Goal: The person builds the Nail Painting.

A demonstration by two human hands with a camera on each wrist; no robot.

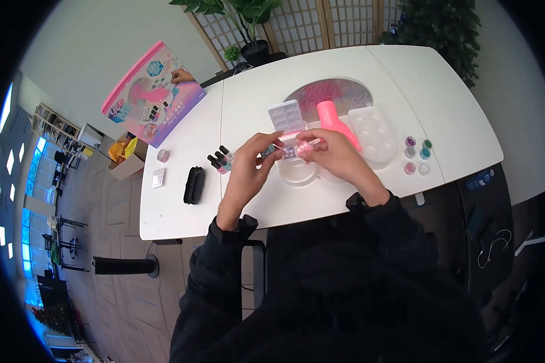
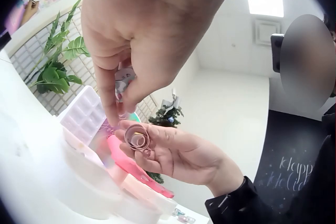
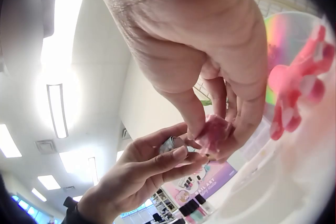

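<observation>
Pink piece is pinched in the right hand — the left hand pinches a silvery piece.

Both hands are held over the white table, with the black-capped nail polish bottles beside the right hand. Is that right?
Wrong side: in the head view, the black-capped nail polish bottles are beside the left hand, not the right hand. Both hands are held over the white table.
</observation>
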